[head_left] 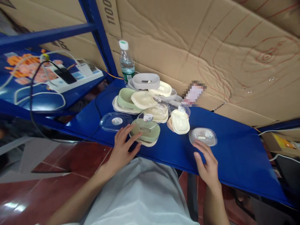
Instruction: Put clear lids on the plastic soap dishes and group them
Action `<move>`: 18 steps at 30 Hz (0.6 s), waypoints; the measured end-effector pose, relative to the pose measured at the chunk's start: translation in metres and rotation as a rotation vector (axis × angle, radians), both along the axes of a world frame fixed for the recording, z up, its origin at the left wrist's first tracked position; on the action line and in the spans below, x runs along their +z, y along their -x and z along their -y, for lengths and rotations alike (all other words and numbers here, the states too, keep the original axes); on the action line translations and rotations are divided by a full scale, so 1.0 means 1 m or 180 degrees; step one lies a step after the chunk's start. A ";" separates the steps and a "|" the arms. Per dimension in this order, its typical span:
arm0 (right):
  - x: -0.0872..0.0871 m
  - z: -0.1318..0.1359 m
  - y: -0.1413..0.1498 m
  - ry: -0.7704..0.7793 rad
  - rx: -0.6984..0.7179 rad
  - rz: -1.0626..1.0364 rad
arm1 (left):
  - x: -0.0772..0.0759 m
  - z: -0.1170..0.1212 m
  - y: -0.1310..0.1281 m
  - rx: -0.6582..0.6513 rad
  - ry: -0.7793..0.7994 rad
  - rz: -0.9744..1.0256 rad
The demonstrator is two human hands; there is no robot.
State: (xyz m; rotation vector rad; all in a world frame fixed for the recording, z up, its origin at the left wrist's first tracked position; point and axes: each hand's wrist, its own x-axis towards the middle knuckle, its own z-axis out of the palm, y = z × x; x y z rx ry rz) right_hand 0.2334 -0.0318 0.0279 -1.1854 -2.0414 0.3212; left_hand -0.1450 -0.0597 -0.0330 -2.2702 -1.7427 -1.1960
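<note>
From the middle of the view, one bottle (127, 65) is standing at eleven o'clock and one power strip (64, 86) is lying at ten. Two green dishes (124, 97) are sitting at ten and six, one lidded grey dish (201, 140) at four. Cream pieces (142, 99) are overlapping too much for counting.

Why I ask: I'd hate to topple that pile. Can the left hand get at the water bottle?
Probably yes: stacked dishes lie between the left hand and the water bottle, but its cap and upper part rise free above them.
</note>
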 end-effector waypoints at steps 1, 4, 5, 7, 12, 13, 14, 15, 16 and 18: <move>0.005 -0.003 0.005 -0.0024 0.0184 0.0144 | -0.001 0.000 0.000 -0.0001 -0.0009 -0.0026; 0.019 -0.011 0.023 -0.0130 0.0632 0.0494 | 0.002 0.000 0.001 -0.0010 -0.0046 -0.0066; 0.022 -0.011 0.029 -0.0128 0.0774 0.0581 | 0.004 0.001 0.003 -0.0019 -0.0083 -0.0058; 0.025 -0.006 0.042 -0.0060 0.1067 0.0667 | 0.012 0.003 0.010 0.0028 -0.0187 0.0034; 0.012 0.017 0.066 0.0172 0.1611 0.0281 | 0.039 0.006 0.033 0.0365 -0.0313 0.0310; 0.008 0.021 0.068 0.0208 0.1625 0.0228 | 0.043 0.004 0.036 0.0362 -0.0334 0.0263; 0.004 0.022 0.070 0.0235 0.1606 0.0207 | 0.046 -0.001 0.038 0.0336 -0.0368 0.0182; 0.001 0.023 0.071 0.0250 0.1567 0.0217 | 0.050 -0.007 0.040 0.0301 -0.0420 0.0080; -0.001 0.023 0.071 0.0251 0.1528 0.0246 | 0.053 -0.015 0.041 0.0270 -0.0486 -0.0028; 0.000 0.021 0.068 0.0186 0.1470 0.0354 | 0.060 -0.034 0.043 0.0227 -0.0608 -0.0226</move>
